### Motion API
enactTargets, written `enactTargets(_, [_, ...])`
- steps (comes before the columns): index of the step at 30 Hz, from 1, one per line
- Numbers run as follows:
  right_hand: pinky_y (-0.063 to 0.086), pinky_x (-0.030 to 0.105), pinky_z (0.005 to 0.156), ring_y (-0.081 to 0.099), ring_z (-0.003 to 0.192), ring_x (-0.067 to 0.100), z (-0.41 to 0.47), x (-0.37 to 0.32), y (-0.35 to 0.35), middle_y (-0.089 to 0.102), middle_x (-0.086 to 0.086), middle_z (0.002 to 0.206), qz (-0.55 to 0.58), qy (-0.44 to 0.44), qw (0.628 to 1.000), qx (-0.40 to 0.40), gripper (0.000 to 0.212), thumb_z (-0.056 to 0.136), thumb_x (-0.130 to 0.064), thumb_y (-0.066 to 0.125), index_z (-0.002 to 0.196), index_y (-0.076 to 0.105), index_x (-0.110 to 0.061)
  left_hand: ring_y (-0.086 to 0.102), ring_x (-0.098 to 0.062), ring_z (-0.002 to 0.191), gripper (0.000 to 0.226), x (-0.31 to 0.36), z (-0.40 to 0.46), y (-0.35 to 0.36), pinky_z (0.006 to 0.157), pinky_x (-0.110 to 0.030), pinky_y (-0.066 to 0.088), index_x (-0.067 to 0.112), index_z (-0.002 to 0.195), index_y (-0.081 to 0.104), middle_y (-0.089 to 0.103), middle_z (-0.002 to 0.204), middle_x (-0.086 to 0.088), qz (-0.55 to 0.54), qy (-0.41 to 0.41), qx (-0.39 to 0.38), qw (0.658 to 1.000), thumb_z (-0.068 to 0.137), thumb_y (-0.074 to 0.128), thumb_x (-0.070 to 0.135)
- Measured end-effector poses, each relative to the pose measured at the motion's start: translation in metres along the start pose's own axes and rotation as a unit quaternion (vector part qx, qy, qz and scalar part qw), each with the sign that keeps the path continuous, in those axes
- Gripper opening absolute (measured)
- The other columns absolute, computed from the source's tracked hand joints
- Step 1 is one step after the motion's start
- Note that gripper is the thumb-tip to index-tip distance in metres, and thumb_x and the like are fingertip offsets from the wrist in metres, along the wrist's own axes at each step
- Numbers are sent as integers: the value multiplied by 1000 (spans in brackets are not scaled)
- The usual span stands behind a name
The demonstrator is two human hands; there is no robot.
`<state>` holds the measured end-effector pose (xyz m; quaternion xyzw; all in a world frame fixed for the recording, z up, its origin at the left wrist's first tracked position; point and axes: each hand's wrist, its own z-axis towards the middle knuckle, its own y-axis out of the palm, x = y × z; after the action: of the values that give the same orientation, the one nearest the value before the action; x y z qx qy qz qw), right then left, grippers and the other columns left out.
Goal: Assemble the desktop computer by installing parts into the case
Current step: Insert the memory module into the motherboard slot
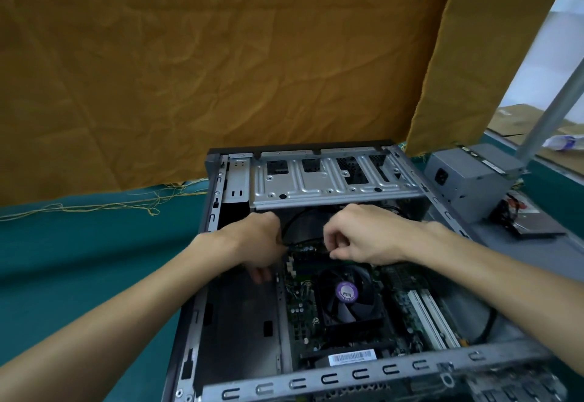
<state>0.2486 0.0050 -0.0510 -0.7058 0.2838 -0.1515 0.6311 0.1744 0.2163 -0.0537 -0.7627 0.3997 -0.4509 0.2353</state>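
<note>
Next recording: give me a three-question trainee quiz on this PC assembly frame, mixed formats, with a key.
1. True or false: the power supply is already mounted inside the case.
2. Multiple choice: where are both hands working? A) at the expansion slots B) over the far edge of the motherboard, just below the drive cage C) outside the case on the green cloth
3. Fill in: the sticker on the CPU fan hub is ____ in colour.

Key
1. False: it sits on the table beyond the case's right side.
2. B: the left hand and right hand pinch a thin black cable there.
3. Purple.
</note>
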Motion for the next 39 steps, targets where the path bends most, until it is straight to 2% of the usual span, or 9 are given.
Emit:
enactTargets(9, [48,21,58,59,63,7,-23,-7,-27,68,-3,72,475,37,874,97,9,92,-21,78,86,74,-15,76,-23,77,24,11,-29,-13,64,-29,62,4,93,70,76,84,-9,-348,162,69,921,100,62,26])
enactTargets(16, [55,32,57,67,71,19,-21,-13,-32,70,4,83,581,50,805,106,15,96,-22,71,102,68,-9,73,-15,81,21,32,-29,-15,67,-35,62,19,79,71,71,80,-1,-406,212,111,882,97,67,29])
enactTargets(18, [55,35,58,67,71,18,-24,-11,-33,69,0,88,524,39,823,216,11,99,-13,67,110,64,-13,72,-14,82,22,34,-27,-17,67,-36,61,22,76,72,71,83,-1,-415,203,82,883,97,68,29])
enactTargets(21, [55,32,68,65,89,13,-32,-5,-30,63,-2,112,138,-84,909,384,30,92,-4,70,117,69,-21,68,-12,79,18,34,-26,-21,68,-37,61,18,82,73,69,84,0,-414,196,17,889,96,69,28])
enactTargets(23, [55,35,82,63,108,21,-34,-3,-32,65,7,125,-24,-158,894,419,25,89,-9,74,113,77,-16,65,-10,75,16,32,-25,-23,67,-36,61,14,88,73,67,83,0,-418,185,-36,889,95,68,27])
enactTargets(26, [55,42,86,68,105,29,-34,-8,-31,73,10,113,-67,-228,864,443,14,94,-11,74,107,80,-9,61,-8,72,24,27,-26,-27,62,-30,60,4,104,69,66,82,-1,-434,160,-108,880,93,69,26])
enactTargets(30, [54,36,81,69,90,21,-34,-15,-26,74,3,98,-33,-252,871,420,11,98,-13,70,102,79,-8,66,-11,75,24,15,-29,-28,63,-28,61,4,103,72,70,88,-6,-429,144,-170,875,95,68,27])
enactTargets(33, [54,38,75,65,82,13,-31,-18,-20,69,-8,90,179,-122,926,308,7,97,-12,67,99,73,-15,74,-20,88,32,5,-26,-31,74,-32,62,2,105,74,77,103,-14,-374,131,-76,915,104,55,28])
enactTargets(39, [55,38,61,60,66,23,-28,-10,-16,64,0,75,423,24,895,138,8,100,-5,61,96,66,-9,76,-29,88,34,-1,-21,-29,74,-33,62,0,103,70,77,98,-19,-449,138,44,882,110,43,20])
